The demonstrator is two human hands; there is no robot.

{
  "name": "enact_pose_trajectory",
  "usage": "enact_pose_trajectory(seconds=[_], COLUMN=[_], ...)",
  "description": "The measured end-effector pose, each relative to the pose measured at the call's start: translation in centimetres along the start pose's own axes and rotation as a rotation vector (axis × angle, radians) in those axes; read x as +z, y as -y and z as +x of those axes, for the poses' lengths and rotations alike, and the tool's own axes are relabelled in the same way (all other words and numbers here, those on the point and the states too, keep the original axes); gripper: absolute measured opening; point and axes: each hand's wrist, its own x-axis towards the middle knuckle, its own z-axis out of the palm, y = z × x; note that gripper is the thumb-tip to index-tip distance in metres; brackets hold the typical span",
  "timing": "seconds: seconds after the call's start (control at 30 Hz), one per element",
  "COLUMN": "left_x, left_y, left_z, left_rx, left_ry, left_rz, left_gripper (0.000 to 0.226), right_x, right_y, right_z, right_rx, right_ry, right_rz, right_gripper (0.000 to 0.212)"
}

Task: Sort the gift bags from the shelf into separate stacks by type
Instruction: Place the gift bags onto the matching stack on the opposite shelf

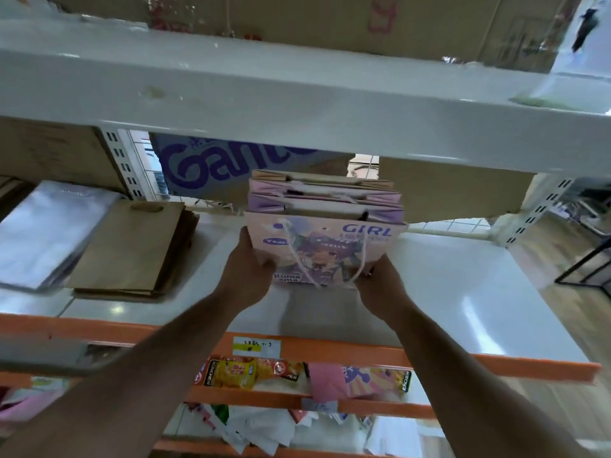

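Head view shows a stack of pink-and-purple gift bags (325,234), flat and fanned, with a cartoon figure, the word "GIRL" and white cord handles on the front one. The stack sits over the middle of the white shelf board (463,292); whether it rests on it cannot be told. 2 hands clasp it: the left hand (251,264) grips the lower left corner and the right hand (380,279) grips the lower right corner. Well to the left lies a pile of brown paper bags (132,249), with clear plastic sleeves (49,233) just beside it. Behind stands a cardboard box with purple lettering (231,163). Below, snack packets (238,371) hang under an orange beam (347,350).
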Motion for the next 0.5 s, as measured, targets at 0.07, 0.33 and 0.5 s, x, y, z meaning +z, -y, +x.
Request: enact_pose_trajectory(seconds=[0.07,0.33,0.5], left_x=[0.4,1.7,3.3], left_y=[0.0,-0.8,-0.4], left_z=[0.0,1.0,2.0], left_rx=[0.012,-0.085,-0.359], left_ry=[-0.029,0.034,0.180], left_rz=[-0.032,0.088,0.237], left_gripper=[0.055,0.038,0.023], right_x=[0.1,-1.5,-2.4], right_y=[-0.7,-1.0,-2.4], right_z=[-0.2,0.8,1.0], right_rx=[0.040,0.165,0.507], right_ry=[-0.045,-0.027,0.038], right_rz=[0.009,-0.071,-0.045], right_gripper=[0.044,0.016,0.016])
